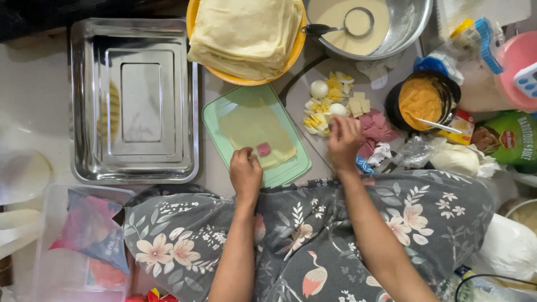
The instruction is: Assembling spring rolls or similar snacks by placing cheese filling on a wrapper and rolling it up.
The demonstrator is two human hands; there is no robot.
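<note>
Two hands work: left hand fingers pinch a soft pale wrapper, right hand fingers grasp chopped egg.

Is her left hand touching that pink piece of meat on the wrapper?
Touching: in the head view, the left hand's fingertips meet the pink meat piece on the wrapper.

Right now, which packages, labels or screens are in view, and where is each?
Green pouch: far right edge, glossy, red-and-white label.
Small carton: right of the black bowl, yellow and red.
Blue-and-white wrapper: above the black bowl, crumpled.
Small screen: on the pink item, top right, white-framed.
</note>
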